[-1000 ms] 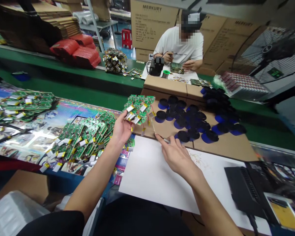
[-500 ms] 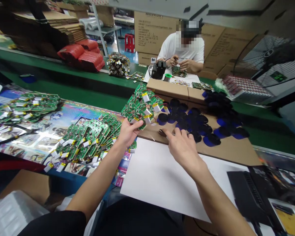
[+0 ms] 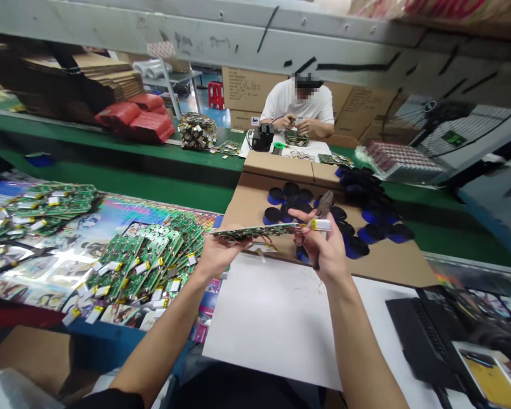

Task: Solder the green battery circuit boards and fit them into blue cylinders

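My left hand point(image 3: 221, 255) is closed on the near left end of a green circuit board point(image 3: 259, 231), which it holds up nearly edge-on. Thin red wires and small battery cells hang from the board. In my right hand point(image 3: 334, 253) is a pair of cutting pliers point(image 3: 325, 203), its dark jaws sticking up past the fingers. A silver battery cell with a yellow end point(image 3: 321, 225) lies across the right fingers at the board's right end; whether they grip it I cannot tell. Below the hands is a white sheet point(image 3: 268, 318).
Stacked circuit boards point(image 3: 140, 255) lie left, with more boards point(image 3: 46, 207) and another pair of pliers point(image 3: 15, 258) further left. Round black-and-blue parts point(image 3: 357, 247) sit on cardboard point(image 3: 400, 267). A co-worker point(image 3: 298, 108) sits opposite. A metal beam point(image 3: 238, 40) spans overhead.
The board has tipped from facing me to nearly edge-on. My right hand has lifted from the cardboard with the pliers and come to the board's right end. The camera view has tilted up.
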